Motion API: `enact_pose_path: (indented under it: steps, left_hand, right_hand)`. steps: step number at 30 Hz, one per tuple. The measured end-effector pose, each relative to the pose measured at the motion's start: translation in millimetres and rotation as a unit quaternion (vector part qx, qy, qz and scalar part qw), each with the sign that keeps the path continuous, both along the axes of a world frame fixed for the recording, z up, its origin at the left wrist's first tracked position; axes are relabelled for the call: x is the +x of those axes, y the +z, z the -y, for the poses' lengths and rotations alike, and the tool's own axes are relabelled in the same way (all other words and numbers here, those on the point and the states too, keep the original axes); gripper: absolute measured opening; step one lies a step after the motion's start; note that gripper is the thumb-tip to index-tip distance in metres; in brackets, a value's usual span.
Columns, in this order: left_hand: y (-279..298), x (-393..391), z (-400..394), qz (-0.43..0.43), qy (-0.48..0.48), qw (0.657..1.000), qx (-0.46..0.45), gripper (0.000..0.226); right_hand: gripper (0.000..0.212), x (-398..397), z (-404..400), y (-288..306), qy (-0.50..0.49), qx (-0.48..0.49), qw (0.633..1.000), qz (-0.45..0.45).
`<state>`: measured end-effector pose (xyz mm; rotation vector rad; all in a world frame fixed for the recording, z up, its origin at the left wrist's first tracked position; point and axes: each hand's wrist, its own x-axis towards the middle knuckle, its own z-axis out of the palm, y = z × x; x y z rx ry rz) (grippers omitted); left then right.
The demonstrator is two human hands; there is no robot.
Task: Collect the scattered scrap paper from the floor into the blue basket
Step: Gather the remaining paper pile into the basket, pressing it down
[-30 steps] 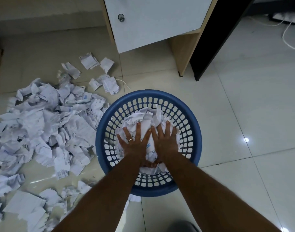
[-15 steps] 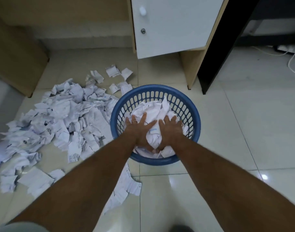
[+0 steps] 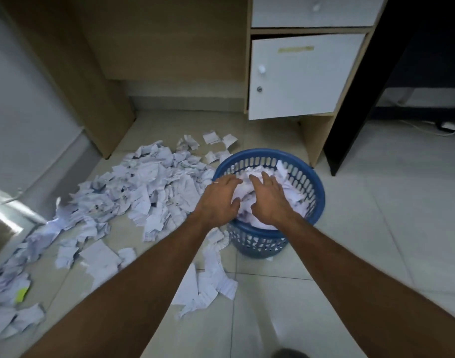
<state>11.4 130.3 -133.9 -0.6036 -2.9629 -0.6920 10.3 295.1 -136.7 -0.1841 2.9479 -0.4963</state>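
While scrap paper (image 3: 143, 192) crowds its left, blue basket (image 3: 316, 184) has bare floor (image 3: 389, 215) rightward.

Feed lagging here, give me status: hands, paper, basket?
Left hand and right hand open over paper in blue basket. Big scrap paper pile on floor, left of basket. Nothing blocking.

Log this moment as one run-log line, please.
phase: between loads | left hand: open | right hand: open | blue basket: holds paper | scrap paper: big pile on floor
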Motion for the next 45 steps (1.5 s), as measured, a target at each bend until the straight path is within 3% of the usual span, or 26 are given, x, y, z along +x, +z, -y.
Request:
enact_pose_path:
  steps: [6,9,11,13,18,20,23,27,31,34,36,41,45]
  left_hand:
    - [-46,54,82,-0.073,0.080,0.992,0.067,0.043]
    - [-81,76,119,-0.044,0.110,0.991,0.066,0.043]
    - [-107,90,138,-0.004,0.135,0.989,0.050,0.049]
    - [-136,106,153,0.040,0.166,0.985,0.039,0.055]
    - [-201,133,173,0.220,0.221,0.950,-0.001,0.088]
    - [-222,136,177,0.281,0.227,0.932,-0.024,0.103]
    - [-250,132,175,0.332,0.237,0.912,-0.036,0.111]
    - [-280,123,170,0.354,0.213,0.907,-0.076,0.106]
    - [-288,121,159,0.263,0.249,0.926,-0.110,0.084]
    - [-294,117,159,0.214,0.246,0.943,-0.060,0.068]
    - [-295,114,161,0.208,0.241,0.947,0.032,0.051]
    - [-285,115,169,0.274,0.225,0.910,0.216,0.043]
    - [-265,117,157,0.323,0.243,0.848,0.342,0.022]
  right_hand:
    - [0.051,55,80,-36,0.082,-0.146,0.961,-0.222]
    - [0.040,79,108,-70,0.127,-0.160,0.950,-0.236]
    - [0.039,91,118,-101,0.125,-0.154,0.964,-0.175]
    - [0.050,99,124,-135,0.114,-0.143,0.980,-0.072]
    - [0.112,101,128,-209,0.061,-0.064,0.982,0.169]
    - [0.129,99,131,-232,0.055,0.005,0.976,0.210]
    - [0.135,95,140,-260,0.042,0.059,0.968,0.242]
    - [0.108,101,160,-284,0.024,0.075,0.977,0.200]
    - [0.061,103,164,-299,0.026,-0.007,0.990,0.137]
    - [0.026,100,170,-305,0.021,-0.053,0.992,0.112]
    - [0.010,99,175,-310,0.022,-0.063,0.993,0.096]
    - [0.013,92,169,-304,-0.073,-0.304,0.946,0.081]
    - [0.016,89,180,-277,-0.103,-0.411,0.898,0.116]
